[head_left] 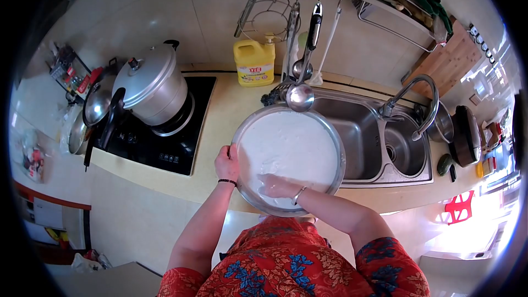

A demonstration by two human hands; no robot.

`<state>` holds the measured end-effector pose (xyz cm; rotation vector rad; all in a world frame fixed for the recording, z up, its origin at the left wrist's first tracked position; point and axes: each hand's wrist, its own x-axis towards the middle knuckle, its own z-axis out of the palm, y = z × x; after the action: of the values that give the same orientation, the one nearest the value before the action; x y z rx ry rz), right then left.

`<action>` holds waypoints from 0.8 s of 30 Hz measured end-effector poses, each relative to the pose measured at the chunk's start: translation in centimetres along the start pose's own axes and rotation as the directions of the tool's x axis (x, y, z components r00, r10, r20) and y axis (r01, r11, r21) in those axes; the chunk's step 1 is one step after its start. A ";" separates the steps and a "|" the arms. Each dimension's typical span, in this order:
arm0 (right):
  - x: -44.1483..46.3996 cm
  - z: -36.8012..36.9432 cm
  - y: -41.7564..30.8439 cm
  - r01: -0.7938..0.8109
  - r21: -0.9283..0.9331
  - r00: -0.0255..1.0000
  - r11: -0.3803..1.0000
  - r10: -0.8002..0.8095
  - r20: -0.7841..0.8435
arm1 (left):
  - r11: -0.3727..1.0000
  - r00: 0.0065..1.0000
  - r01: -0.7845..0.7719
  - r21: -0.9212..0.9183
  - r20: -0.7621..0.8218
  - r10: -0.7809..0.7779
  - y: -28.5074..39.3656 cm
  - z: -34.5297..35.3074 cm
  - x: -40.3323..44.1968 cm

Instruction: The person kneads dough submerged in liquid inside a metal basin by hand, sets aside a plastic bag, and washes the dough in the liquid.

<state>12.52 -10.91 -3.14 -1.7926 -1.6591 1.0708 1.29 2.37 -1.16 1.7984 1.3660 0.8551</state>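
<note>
A wide round metal basin sits at the counter's front edge, filled with a white liquid. My left hand is closed on the basin's left rim, a dark beaded bracelet at its wrist. Inside the basin, toward the front, my right hand dips into the white liquid. Its fingertips are covered, so what they hold, if anything, is hidden. A metal bangle circles the right wrist.
Left, a large pot stands on a black cooktop. Behind the basin are a yellow jug and a hanging ladle. A double sink with a curved faucet lies right.
</note>
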 end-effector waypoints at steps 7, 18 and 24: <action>-0.3 -1.9 -0.7 -0.167 0.433 0.986 0.886 0.154 0.066 | 1.000 1.000 -0.005 -0.012 0.000 0.005 -0.1 0.1 0.0; -0.9 -5.5 -1.4 -0.196 0.943 0.981 0.270 0.052 0.189 | 0.999 1.000 0.003 -0.035 0.002 -0.003 -0.1 0.1 0.0; -2.1 -7.5 -2.2 -0.212 0.930 0.964 0.299 0.223 0.148 | 0.999 1.000 -0.005 -0.040 -0.006 0.005 -0.5 0.3 0.1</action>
<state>17.20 -11.39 3.49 -1.1393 -0.4162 1.6608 1.33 2.55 -1.70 1.7712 1.3398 0.8849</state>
